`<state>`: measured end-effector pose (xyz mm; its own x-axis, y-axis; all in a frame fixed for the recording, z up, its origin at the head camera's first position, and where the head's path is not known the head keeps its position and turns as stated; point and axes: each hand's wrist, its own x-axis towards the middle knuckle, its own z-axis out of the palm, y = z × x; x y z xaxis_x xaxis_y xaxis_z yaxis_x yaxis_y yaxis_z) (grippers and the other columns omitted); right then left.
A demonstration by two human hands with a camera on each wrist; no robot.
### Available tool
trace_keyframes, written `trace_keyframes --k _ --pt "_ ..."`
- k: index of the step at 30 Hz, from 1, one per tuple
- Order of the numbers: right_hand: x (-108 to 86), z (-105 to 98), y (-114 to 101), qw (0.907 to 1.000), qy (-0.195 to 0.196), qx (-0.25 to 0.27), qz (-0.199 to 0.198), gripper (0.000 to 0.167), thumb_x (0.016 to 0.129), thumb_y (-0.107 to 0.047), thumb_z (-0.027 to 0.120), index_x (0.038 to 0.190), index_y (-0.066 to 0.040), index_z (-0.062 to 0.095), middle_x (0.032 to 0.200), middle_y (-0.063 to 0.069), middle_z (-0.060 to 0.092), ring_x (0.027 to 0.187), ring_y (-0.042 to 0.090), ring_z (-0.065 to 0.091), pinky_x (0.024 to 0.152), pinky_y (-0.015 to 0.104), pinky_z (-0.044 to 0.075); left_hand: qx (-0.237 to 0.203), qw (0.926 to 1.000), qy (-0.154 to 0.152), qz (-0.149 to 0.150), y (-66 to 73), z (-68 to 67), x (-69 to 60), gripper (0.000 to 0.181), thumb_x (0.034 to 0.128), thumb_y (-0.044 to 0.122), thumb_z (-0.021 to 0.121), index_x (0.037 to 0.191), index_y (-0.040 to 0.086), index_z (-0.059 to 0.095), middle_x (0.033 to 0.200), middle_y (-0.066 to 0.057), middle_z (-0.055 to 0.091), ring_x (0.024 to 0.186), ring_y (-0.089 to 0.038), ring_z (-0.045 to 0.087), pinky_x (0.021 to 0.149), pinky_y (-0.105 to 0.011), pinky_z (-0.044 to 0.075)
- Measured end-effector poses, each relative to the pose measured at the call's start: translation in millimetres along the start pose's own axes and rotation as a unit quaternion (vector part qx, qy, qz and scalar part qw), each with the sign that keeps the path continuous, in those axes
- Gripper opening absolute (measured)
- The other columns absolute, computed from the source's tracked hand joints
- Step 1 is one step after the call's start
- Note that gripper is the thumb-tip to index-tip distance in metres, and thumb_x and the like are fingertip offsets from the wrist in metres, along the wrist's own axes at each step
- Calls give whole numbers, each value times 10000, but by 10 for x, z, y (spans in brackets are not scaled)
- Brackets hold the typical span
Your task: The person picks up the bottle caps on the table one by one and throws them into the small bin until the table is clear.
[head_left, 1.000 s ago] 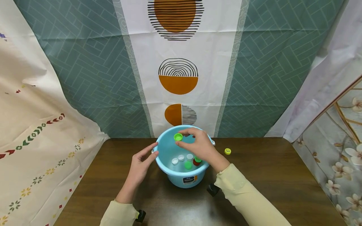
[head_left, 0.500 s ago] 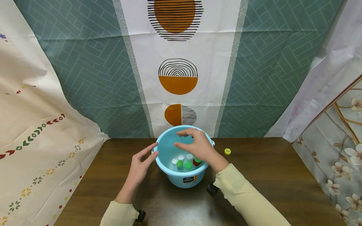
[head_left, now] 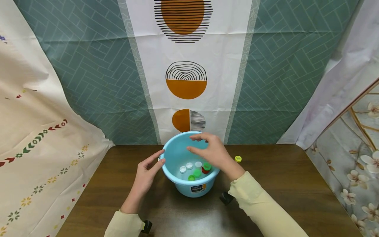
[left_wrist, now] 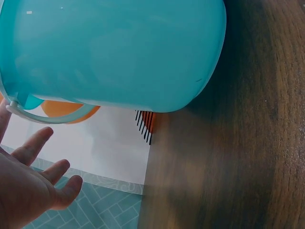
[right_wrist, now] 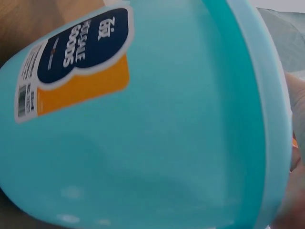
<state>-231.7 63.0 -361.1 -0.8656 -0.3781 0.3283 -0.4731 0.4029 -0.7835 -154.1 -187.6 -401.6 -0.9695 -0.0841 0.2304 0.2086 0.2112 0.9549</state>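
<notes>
Item 1: light-blue bucket [head_left: 183,188], set upright on the desk [head_left: 278,184]; a printed label [head_left: 198,188] is borne on its near side. A pale handle [left_wrist: 52,120] is shown hanging on the outside in the left wrist view.

Item 2: lime-green cap [head_left: 191,177], laid at the bottom of the bucket, close to the near wall; whether the wall is touched cannot be told.

Item 3: other bucket contents, counted as 6: 3 white caps [head_left: 189,165] to the left and far side, 1 mid-green cap [head_left: 197,173] at the centre, and 1 green cap [head_left: 207,166] seen overlapping 1 red cap [head_left: 205,171] at the right.

Item 4: yellow cap [head_left: 238,159], 1 piece, placed on the desk to the right of the bucket, well apart from the others.

Item 5: right grip [head_left: 214,151], a bare hand, held over the right part of the bucket; released, thumb and forefinger parted, nothing held.

Item 6: left grip [head_left: 147,170], a bare hand, rested by its fingertips on the left rim; unclenched, the bucket steadied rather than grasped, as judged.

Change: the lime-green cap, pinched in the right grip 1.0 s ago, is now dropped inside. Its placing is judged finished; 1 cap is seen left outside.
</notes>
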Motion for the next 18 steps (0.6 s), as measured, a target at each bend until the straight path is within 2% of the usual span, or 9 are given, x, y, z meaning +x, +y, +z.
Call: trace_keyframes --k 6,11,15,18 --pt "-39 -144 54 9995 302 -62 -87 358 752 -491 731 1066 -333 661 1106 -94 667 1052 82 560 925 381 424 3 10000 11 -13 13 8 -2 369 884 218 651 1242 129 618 1272 -56 612 1203 -178 534 859 -217 492" --pt "-108 -275 140 9982 575 -167 -83 393 745 -508 729 1088 -328 659 1086 -120 659 1032 111 568 896 414 457 -2 10000 -12 42 -7 9 0 374 888 200 646 1252 124 609 1288 -80 599 1211 -175 527 860 -197 479" --pt "-186 -384 237 9972 723 -187 3 399 745 -512 726 1094 -329 660 1072 -105 646 1007 139 563 857 387 468 27 10000 23 12 -14 6 1 376 887 211 648 1253 135 609 1292 -61 598 1225 -164 515 881 -198 464" --pt "-250 -466 321 9964 809 -244 79 395 748 -509 725 1091 -323 662 1065 -80 642 985 111 538 822 365 460 25 10000 26 -36 -97 -2 23 379 885 237 651 1255 170 609 1298 -23 595 1223 -141 516 886 -206 467"
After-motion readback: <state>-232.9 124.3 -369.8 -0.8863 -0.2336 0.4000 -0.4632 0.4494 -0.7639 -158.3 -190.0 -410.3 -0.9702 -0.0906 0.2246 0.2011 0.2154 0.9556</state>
